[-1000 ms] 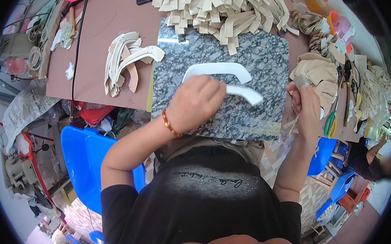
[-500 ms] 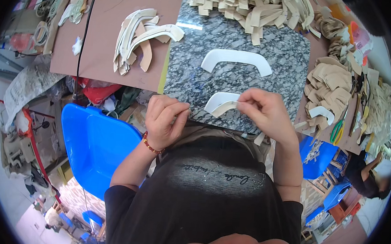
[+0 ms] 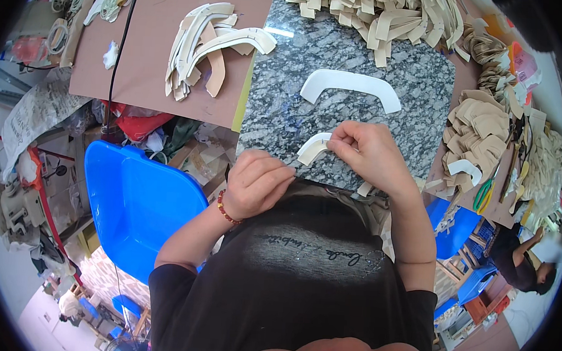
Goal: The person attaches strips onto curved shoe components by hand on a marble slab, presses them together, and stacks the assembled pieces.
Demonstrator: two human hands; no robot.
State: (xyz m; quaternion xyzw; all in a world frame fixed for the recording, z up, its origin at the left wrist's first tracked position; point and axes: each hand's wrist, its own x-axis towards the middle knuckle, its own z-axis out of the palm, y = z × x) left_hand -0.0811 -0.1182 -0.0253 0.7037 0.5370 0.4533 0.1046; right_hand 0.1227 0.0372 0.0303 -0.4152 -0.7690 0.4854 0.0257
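One curved cream strip [image 3: 310, 153] is near the front edge of the stone slab [image 3: 359, 52], pinched in your right hand [image 3: 371, 153]. Your left hand [image 3: 258, 183] curls close by; I can't tell if it grips anything.

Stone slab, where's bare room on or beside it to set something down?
The slab is bare between its left edge and the white curved piece, and right of the right hand. The tabletop is bare between black cable and strip pile. Crowded: slab's far edge, under beige strips; tabletop's right side, under beige pieces and scissors.
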